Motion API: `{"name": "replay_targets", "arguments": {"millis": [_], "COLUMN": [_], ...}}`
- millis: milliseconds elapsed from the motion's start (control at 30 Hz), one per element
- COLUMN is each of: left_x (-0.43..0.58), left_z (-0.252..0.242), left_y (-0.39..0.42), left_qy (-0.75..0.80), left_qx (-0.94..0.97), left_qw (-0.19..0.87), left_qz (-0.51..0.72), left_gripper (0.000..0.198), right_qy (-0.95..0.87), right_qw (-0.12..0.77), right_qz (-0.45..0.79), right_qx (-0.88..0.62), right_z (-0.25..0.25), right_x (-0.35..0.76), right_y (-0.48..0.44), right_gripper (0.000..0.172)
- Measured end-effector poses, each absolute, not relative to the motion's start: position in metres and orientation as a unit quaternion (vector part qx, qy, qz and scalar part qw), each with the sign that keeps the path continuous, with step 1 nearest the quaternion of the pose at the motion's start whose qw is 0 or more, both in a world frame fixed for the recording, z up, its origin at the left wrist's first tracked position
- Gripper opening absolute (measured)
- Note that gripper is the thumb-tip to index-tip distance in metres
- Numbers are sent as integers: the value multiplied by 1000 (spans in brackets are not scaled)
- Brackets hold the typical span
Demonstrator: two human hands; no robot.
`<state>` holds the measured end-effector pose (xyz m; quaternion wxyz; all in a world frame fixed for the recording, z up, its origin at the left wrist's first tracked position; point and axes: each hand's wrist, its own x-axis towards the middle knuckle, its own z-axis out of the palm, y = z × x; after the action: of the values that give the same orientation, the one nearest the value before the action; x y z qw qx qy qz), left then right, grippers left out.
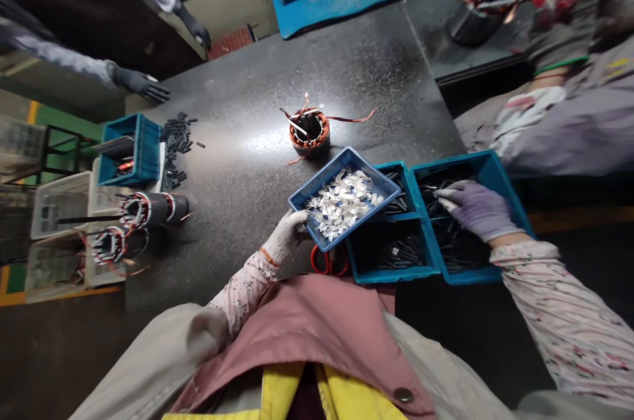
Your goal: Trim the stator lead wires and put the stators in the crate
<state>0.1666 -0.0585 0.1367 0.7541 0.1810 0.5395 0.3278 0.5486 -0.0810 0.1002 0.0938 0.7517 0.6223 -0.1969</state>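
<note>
My left hand [286, 236], in a white glove, grips the near-left corner of a shallow blue tray [323, 243]. Many small white pieces [344, 201] lie in this tray, which is tilted and overlaps the edge of a teal bin [391, 273]. My right hand [478, 210], in a purple glove with pale fingertips, reaches into another teal bin [520, 212] of black pieces [460, 251]. Its fingers are drawn together; what they hold, if anything, is hidden. Beyond the tray stands a wound stator [311, 136] with copper windings and loose leads.
Red-handled scissors [321, 263] lie beside the bins. At left are more stators [153, 209], scattered black tubes [176, 139] and a blue crate [131, 149]. A co-worker's gloved hands [141, 83] are across the table; another co-worker's hand [564, 30] is by a stator [475, 17] at right.
</note>
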Motion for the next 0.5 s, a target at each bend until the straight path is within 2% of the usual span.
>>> {"name": "replay_targets", "arguments": {"millis": [200, 400, 500], "left_x": [166, 165, 162], "left_z": [136, 135, 133], "left_y": [-59, -60, -62], "left_qy": [543, 551, 555], "left_qx": [177, 164, 160], "left_qw": [755, 747, 744], "left_qz": [323, 335, 335], "left_gripper": [29, 30, 32], "right_qy": [711, 738, 735], "right_qw": [240, 282, 282], "right_qz": [-192, -185, -186], "right_qx": [633, 584, 588], "right_z": [97, 102, 99], "right_x": [536, 538, 539], "right_y": [-65, -57, -60], "right_gripper": [32, 29, 38]}}
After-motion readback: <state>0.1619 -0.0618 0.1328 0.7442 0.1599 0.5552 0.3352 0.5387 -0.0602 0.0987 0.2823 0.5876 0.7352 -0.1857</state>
